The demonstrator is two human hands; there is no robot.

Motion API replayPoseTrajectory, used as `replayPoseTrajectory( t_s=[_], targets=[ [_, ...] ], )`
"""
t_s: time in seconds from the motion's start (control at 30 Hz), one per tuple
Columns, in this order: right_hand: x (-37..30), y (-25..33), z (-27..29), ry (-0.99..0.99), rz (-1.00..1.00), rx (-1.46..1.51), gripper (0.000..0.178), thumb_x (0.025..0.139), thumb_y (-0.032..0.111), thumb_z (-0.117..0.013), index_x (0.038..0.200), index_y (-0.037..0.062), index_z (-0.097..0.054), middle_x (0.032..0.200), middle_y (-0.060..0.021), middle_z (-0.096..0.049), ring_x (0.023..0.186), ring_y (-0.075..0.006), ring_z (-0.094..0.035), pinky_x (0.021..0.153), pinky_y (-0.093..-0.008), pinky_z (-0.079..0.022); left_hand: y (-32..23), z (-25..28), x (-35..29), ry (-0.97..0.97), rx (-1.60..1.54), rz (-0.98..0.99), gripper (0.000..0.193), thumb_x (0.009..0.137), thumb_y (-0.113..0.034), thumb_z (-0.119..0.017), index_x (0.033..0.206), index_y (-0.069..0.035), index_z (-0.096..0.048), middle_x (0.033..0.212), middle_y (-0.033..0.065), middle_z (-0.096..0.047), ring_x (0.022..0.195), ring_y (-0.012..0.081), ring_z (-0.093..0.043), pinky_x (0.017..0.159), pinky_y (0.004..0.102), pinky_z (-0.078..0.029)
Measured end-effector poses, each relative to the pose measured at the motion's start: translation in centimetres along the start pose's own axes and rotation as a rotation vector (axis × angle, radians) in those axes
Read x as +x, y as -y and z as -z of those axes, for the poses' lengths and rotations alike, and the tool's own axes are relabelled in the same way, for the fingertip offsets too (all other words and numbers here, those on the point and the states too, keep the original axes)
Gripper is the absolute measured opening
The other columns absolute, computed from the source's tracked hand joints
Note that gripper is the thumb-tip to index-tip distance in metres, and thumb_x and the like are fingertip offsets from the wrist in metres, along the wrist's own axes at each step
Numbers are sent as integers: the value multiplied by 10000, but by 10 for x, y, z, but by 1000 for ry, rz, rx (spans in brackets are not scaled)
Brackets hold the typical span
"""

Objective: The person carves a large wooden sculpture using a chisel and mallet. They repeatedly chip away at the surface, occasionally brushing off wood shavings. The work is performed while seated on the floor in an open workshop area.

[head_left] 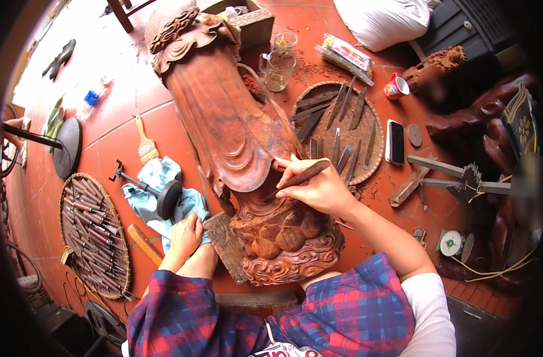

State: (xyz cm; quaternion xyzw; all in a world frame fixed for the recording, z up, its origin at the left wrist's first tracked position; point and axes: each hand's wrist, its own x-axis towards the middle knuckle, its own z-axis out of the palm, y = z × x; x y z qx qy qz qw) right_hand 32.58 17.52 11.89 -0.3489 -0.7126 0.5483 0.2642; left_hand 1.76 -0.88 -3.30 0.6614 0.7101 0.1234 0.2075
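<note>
A large reddish-brown wood carving point(215, 113) stretches away from me, with smooth draped folds in the middle and a base of rounded and swirling shapes point(289, 241) close to my lap. In a pen-like grip, my right hand point(316, 187) is closed on a brown wooden-handled carving tool point(307, 174). The tool slants down to the left, and its tip is by the groove between the folds and the base. My left hand point(186, 234) lies curled into a fist on my leg, left of the carving. A rough wooden block point(227, 247) sits against the base.
At left lies a woven tray of wooden-handled chisels point(93, 232), near a light blue cloth point(155, 178), a black stand point(167, 199) and a brush point(145, 143). To the right are a round basket of blades point(373, 119), a phone point(395, 143), a cup point(395, 87) and glass mugs point(278, 70).
</note>
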Motion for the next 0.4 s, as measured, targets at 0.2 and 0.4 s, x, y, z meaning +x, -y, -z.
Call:
replayPoseTrajectory(
  t_s=[0.2, 0.4],
  targets=[
    [5, -9, 15, -59, -111, 147, 127, 687, -43, -724, 777, -39, -634, 785, -104, -693, 891, -195, -681, 806, -316, -518, 0, 1, 8, 74, 46, -10, 214, 891, -206, -535, 761, -47, -475, 611, 193, -581, 584, 390, -593, 544, 490, -454],
    [8, -19, 13, 78, -170, 358, 126, 746, -93, -691, 778, 24, -658, 924, -124, -702, 1124, -296, -595, 1070, -435, -369, 1, 6, 9, 62, 94, -53, 204, 906, -232, -526, 805, -60, -484, 640, 233, -580, 612, 438, -583, 557, 521, -448]
  ],
)
